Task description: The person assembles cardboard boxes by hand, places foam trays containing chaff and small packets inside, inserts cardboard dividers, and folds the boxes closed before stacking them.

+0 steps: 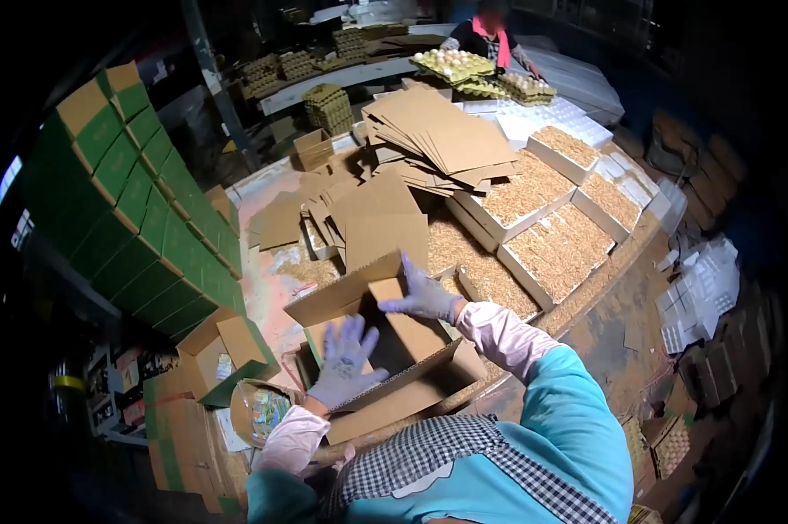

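Note:
An open brown cardboard box (346, 290) stands in front of me at the table's near edge, its flaps folded outward. My left hand (345, 365), in a pale purple-grey glove, is over its near left side with the fingers spread. At the box's right side is my right hand (425, 297), gloved alike, thumb and fingers apart against the cardboard. Whether the fingertips press on the panels is hard to tell. Just beyond the box lie flat cardboard sheets (385, 218).
Green boxes (136, 192) are stacked high at left, near a smaller open box (210, 358). Shallow white trays of wood-shaving-like filling (556, 253) stand at right. A larger cardboard pile (446, 131) lies behind. Across the table, a person (490, 44) stands by egg trays (453, 66).

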Demonstrator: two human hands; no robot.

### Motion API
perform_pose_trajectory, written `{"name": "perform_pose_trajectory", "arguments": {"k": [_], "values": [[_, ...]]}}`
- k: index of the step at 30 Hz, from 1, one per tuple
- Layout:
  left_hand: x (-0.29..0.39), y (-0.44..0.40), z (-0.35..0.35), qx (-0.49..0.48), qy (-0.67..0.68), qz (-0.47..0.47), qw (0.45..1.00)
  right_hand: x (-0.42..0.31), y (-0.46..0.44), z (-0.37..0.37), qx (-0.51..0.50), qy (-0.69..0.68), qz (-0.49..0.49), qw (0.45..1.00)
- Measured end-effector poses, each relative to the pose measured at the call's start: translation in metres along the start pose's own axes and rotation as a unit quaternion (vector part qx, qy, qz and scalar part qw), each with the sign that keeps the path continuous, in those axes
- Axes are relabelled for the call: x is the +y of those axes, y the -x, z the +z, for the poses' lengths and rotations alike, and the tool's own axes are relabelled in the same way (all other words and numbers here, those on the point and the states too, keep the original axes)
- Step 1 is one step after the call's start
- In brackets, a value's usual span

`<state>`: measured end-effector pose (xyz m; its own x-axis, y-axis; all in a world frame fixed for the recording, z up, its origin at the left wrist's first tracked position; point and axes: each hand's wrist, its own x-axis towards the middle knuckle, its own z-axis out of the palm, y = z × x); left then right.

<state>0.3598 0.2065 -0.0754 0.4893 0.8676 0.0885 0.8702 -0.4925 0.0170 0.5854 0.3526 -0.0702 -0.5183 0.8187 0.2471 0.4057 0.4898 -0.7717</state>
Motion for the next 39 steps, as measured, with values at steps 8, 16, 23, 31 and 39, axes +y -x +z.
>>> {"name": "perform_pose_trajectory", "arguments": {"k": [8,16,23,31,39], "values": [[-0.001,0.009,-0.005,0.149,0.054,-0.01,0.987,-0.004,0.081,-0.019,0.314,-0.124,0.038,0.94],[-0.051,-0.032,0.012,-0.044,0.154,0.037,0.986,-0.002,0.067,0.007,0.041,0.188,0.034,0.981],[-0.045,0.058,-0.009,0.294,0.566,-0.199,0.744,-0.047,0.109,0.03,-0.02,-0.434,0.21,0.876],[-0.041,0.103,0.045,0.164,0.385,-0.259,0.87,-0.128,0.061,0.103,-0.259,-0.019,-0.109,0.959],[-0.022,0.074,0.049,0.239,0.501,-0.434,0.71,0.06,0.124,-0.114,0.384,0.051,0.247,0.888]]}}
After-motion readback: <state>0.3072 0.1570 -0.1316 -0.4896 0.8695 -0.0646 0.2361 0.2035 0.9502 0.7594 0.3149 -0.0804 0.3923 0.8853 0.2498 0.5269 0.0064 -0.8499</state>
